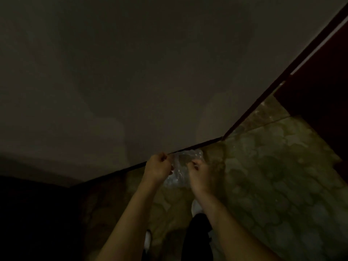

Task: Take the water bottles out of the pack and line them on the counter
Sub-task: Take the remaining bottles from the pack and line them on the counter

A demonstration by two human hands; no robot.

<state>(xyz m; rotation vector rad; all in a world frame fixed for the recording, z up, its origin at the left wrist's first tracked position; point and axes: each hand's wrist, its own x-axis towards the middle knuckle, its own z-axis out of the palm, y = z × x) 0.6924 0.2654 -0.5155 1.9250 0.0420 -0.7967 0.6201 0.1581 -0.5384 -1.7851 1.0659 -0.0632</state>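
1. Dim scene. The pack sits low, on the patterned floor, close against the base of the wall. It shows only as crinkled clear film with glints; no separate bottle can be made out.
2. Left hand: curled closed, pinching film at the pack's top left edge.
3. Right hand: also curled closed, fingers bunched on film at the top right. The hands sit close together, film between them.
4. Judgement: the wrap is not yet opened; this reads as the tear-open step.
5. Handling, film: thin, soft, slick. It likely stretches before it rips, so a tight pinch near an existing hole or seam suits better than a broad grab.
6. Handling, bottles: probably heavy as a pack and thin-walled. Once open, take each by the neck or upper shoulder; a mid-body squeeze would dent.
7. Risk: a sudden split could let bottles roll across the floor.
8. No counter in view.
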